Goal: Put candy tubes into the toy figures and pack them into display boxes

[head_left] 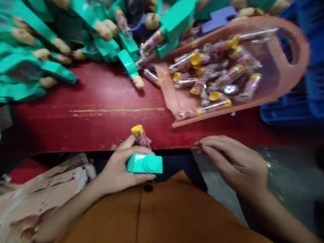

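Observation:
My left hand (pixel 121 168) is closed around a teal plastic toy piece (pixel 144 164) and a clear candy tube with a yellow cap (pixel 140 135) that stands up out of it, just below the near edge of the red table (pixel 101 101). My right hand (pixel 233 162) hovers at the table's near edge to the right. Its fingers point left and lie close together, lightly curled, with nothing visible in them.
A pink plastic tray (pixel 280 77) holding several yellow-capped candy tubes (pixel 215 77) leans on the table at the right. A heap of teal toy pieces (pixel 50 50) fills the far left. A blue crate (pixel 303 101) stands at the right. Patterned cloth (pixel 50 182) lies by my left arm.

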{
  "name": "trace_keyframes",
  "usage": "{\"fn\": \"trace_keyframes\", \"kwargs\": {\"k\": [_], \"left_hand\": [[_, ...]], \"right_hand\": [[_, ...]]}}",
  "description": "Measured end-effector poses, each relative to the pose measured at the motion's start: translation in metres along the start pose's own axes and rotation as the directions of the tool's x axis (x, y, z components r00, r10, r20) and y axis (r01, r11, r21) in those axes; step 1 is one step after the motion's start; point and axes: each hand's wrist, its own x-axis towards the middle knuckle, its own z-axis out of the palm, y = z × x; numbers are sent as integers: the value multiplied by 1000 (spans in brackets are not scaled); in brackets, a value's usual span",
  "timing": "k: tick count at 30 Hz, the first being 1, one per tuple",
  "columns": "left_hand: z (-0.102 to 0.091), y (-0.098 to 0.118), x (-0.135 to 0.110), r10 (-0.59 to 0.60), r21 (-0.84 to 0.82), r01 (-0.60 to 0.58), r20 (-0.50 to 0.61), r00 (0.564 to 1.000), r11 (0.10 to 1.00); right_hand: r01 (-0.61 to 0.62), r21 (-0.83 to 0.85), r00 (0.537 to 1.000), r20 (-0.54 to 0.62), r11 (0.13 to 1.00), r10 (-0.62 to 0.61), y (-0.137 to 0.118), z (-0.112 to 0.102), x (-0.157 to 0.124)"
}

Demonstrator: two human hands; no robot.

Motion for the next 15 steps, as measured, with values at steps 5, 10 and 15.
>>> {"fn": "trace_keyframes", "kwargs": {"k": [5,10,15], "left_hand": [[8,-7,5,17,19,-18,84,996,1000],[17,-2,17,129,82,-139,122,984,987],[21,4,19,171,96,-189,166,971,977]], "right_hand": [[-152,-296,980,78,943,183,44,-49,-62],[-279,-750,860,83,600,503,72,-73,-112],[-470,-795,685,-54,384,727,84,-73,-118]]}}
